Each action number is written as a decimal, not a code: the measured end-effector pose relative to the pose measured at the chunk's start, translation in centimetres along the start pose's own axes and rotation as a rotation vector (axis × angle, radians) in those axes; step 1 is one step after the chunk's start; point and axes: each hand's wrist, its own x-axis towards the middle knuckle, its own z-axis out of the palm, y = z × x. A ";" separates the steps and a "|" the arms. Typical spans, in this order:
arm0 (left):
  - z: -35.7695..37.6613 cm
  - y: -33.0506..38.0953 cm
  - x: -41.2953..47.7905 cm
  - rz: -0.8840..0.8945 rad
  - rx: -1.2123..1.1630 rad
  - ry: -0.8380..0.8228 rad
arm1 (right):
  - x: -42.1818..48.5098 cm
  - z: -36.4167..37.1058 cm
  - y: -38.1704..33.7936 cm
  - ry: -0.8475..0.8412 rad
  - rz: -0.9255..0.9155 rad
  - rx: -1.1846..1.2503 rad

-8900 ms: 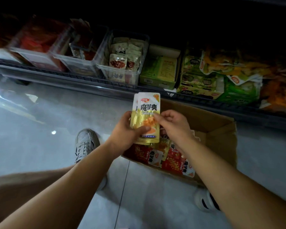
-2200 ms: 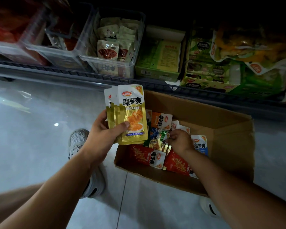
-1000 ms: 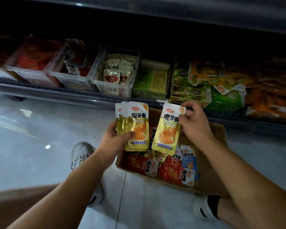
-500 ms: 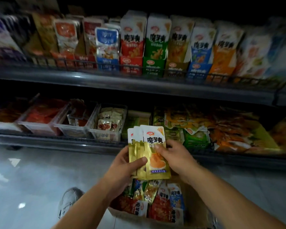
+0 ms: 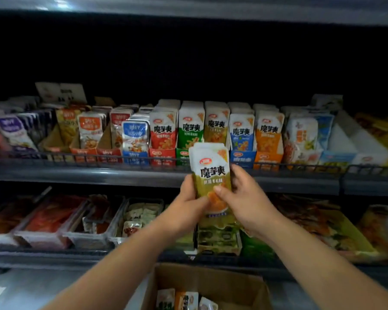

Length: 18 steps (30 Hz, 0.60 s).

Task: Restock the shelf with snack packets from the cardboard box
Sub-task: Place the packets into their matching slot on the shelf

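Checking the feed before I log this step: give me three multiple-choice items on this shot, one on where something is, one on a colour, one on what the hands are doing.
1. Where is the stack of yellow packets?
A. in the box on the floor
B. held up in front of the upper shelf
C. in a clear tub on the lower shelf

2. What colour is the shelf row next to the yellow row, on the picture's left?
A. green
B. purple
C. black

3. What are the left hand and right hand doing?
A. both grip the stack
B. only the left grips it
C. both hang empty

Answers:
1 B: the stack overlaps the shelf's front rail.
2 A: the green row stands beside the yellow one.
3 A: fingers of each hand curl round the stack's sides.
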 end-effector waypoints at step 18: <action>-0.6 5.8 13.0 0.355 0.565 0.305 | 13.4 -2.5 -3.4 0.203 -0.284 -0.206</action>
